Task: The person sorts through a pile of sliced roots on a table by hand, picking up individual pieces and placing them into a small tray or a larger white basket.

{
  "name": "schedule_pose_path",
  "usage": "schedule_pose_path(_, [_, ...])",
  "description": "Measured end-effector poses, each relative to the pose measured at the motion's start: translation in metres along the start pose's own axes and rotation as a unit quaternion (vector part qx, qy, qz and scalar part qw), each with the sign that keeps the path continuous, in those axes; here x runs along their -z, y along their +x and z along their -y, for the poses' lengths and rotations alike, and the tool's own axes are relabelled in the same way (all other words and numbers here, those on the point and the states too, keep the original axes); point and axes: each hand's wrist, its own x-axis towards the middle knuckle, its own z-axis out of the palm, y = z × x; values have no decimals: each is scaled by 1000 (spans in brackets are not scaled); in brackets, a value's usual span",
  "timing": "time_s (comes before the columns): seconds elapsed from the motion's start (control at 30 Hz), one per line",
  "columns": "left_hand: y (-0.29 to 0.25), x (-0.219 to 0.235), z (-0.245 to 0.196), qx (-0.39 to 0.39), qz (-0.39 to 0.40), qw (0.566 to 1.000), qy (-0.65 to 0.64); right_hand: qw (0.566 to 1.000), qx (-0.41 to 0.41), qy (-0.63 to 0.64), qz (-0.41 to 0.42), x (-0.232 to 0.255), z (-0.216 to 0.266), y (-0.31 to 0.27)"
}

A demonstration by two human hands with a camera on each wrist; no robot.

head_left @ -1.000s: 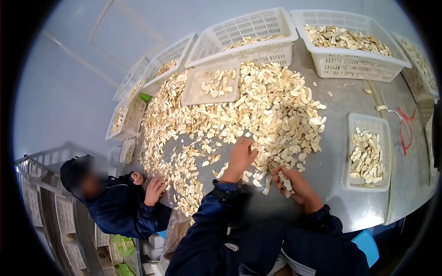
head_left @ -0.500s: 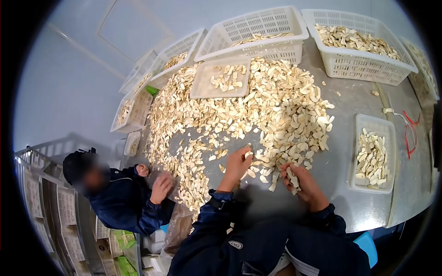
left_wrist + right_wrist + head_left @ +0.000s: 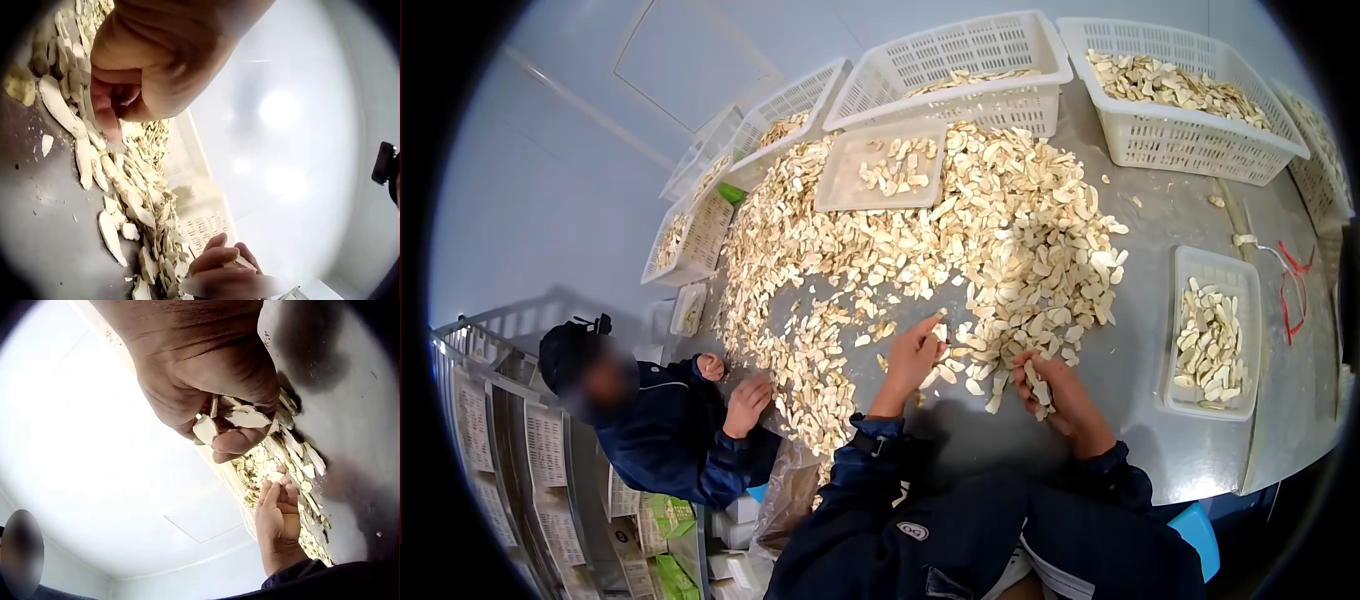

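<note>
A broad heap of pale dried slices (image 3: 1020, 240), some with brownish edges, covers the metal table. At the heap's near edge, my left hand (image 3: 912, 360) pinches a small slice (image 3: 275, 477) at its fingertips; the left wrist view shows its fingers bent just above loose slices (image 3: 59, 106). My right hand (image 3: 1060, 390) is to the right, its fingers curled round several slices (image 3: 247, 417) that stick out of the palm. On top of the heap stands a shallow white tray (image 3: 840, 190) with a few slices in it.
White perforated baskets (image 3: 1190, 140) of slices line the back of the table. A smaller white basket (image 3: 1250, 350) with slices stands at right, near a red string (image 3: 1288, 300). Across the left corner, another person's hand (image 3: 747, 403) touches the heap's edge.
The head view has shifted, so the table appears further right. My left hand has drawn slightly left from the heap. The other person's hand lifted and came back down to the slices.
</note>
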Motion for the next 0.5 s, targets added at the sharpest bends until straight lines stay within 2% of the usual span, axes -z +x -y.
schedule_pose_path(0.03, [0, 0, -1, 6, -1, 1000, -14, 1000, -1, 0, -1, 0, 0, 0])
schedule_pose_path(0.13, [-4, 8, -9, -7, -10, 995, 99, 1000, 0, 8, -1, 0, -1, 1])
schedule_pose_path(0.23, [-1, 10, -12, -70, -106, 956, 263, 1000, 2, 9, -1, 2, -3, 3])
schedule_pose_path(0.33, [20, -1, -32, -186, -103, 935, 283, 1000, 0, -1, -2, 1, -3, 2])
schedule_pose_path(0.43, [49, -29, -36, -216, -52, 950, 220, 1000, 2, -10, -1, 1, -1, 1])
schedule_pose_path(0.5, [57, -46, -47, -202, -43, 946, 252, 1000, 5, -10, -1, 2, -1, 1])
